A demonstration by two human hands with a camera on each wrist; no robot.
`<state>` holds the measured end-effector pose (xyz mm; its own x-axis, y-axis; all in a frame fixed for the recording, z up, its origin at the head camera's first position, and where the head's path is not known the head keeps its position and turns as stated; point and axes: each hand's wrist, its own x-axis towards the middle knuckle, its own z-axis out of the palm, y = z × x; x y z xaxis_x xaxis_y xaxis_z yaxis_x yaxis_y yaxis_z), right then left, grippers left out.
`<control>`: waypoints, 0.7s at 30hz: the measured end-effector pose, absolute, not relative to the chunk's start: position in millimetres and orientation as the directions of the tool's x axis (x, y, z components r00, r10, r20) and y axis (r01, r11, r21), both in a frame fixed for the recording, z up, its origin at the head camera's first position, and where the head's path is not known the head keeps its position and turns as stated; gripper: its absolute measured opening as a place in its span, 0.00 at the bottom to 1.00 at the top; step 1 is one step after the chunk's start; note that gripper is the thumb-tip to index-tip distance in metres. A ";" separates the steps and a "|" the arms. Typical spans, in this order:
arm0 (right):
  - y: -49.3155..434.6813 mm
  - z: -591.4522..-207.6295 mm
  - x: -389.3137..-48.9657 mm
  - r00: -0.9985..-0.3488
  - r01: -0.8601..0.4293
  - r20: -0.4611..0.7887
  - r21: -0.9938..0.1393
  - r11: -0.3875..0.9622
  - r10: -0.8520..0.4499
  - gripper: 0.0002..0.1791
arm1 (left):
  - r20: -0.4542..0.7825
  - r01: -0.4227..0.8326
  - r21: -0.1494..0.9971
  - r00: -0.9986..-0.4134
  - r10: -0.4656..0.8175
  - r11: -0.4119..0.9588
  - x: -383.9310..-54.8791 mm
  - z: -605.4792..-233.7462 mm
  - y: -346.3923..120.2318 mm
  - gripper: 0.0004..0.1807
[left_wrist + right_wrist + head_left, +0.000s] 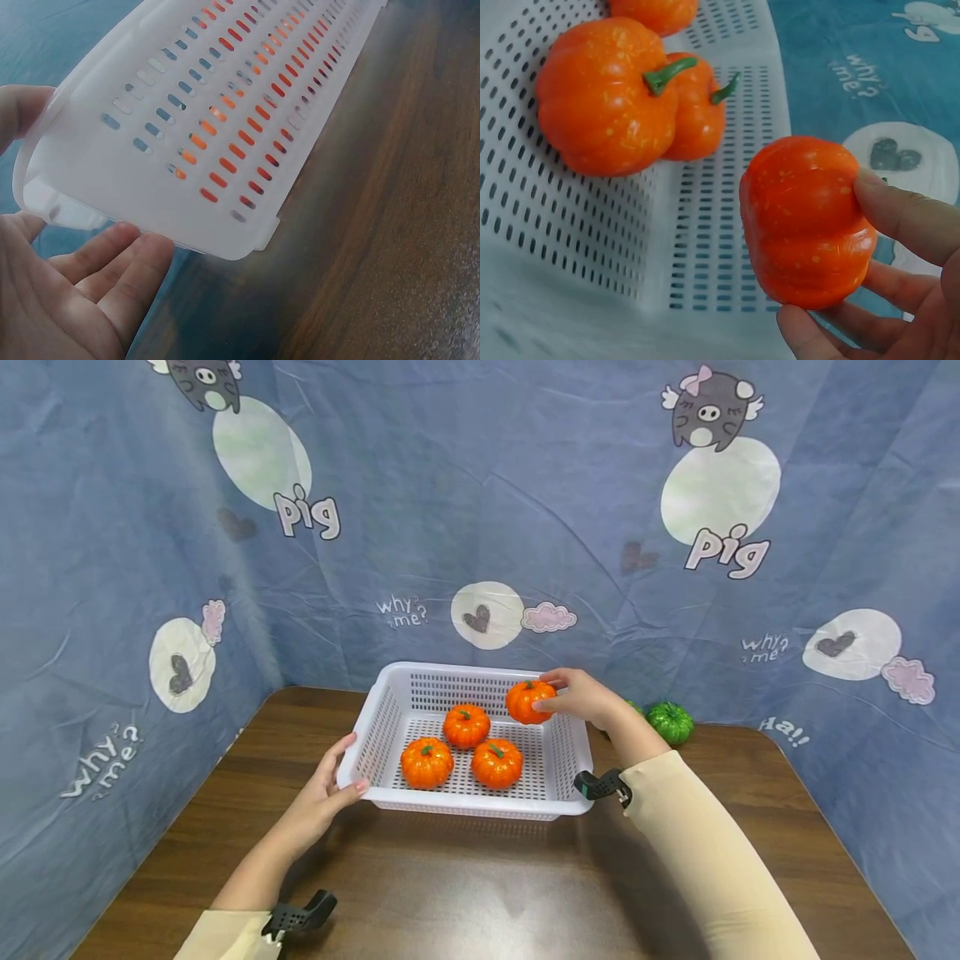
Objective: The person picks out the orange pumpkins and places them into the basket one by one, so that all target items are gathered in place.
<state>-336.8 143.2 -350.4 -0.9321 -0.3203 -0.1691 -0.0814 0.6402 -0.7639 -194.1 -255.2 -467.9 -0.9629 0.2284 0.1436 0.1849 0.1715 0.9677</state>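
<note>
My left hand [324,792] grips the left end of a white perforated plastic basket [480,804], thumb at the rim and fingers against the outside. In the left wrist view the basket wall [142,187] is close, and orange shows through its slots. Inside the basket sit three small orange pumpkins, one at the back [467,727], one at the front left [427,763] and one at the front right [497,764]. My right hand [583,696] holds another orange pumpkin [806,225] between thumb and fingers, over the basket's back right part.
A green pumpkin [670,723] stands on the brown wooden table [480,885], behind my right forearm. Another green thing beside it is mostly hidden by the arm. Blue printed cloth [480,510] rises behind the table and along both sides.
</note>
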 end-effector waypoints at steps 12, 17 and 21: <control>123.4 -370.1 -354.4 -0.909 -0.024 -0.249 -0.769 0.639 -0.335 0.34 | 0.139 0.180 0.968 -0.965 0.222 0.176 -195.2 -470.5 -256.7 0.43; 117.0 -377.7 -358.4 -0.916 -0.013 -0.256 -0.750 0.661 -0.309 0.33 | 0.136 0.175 0.970 -0.966 0.220 0.170 -194.9 -469.9 -256.3 0.43; 113.0 -385.0 -359.5 -0.921 -0.032 -0.242 -0.735 0.677 -0.305 0.32 | 0.134 0.173 0.970 -0.967 0.217 0.171 -194.6 -469.4 -255.7 0.43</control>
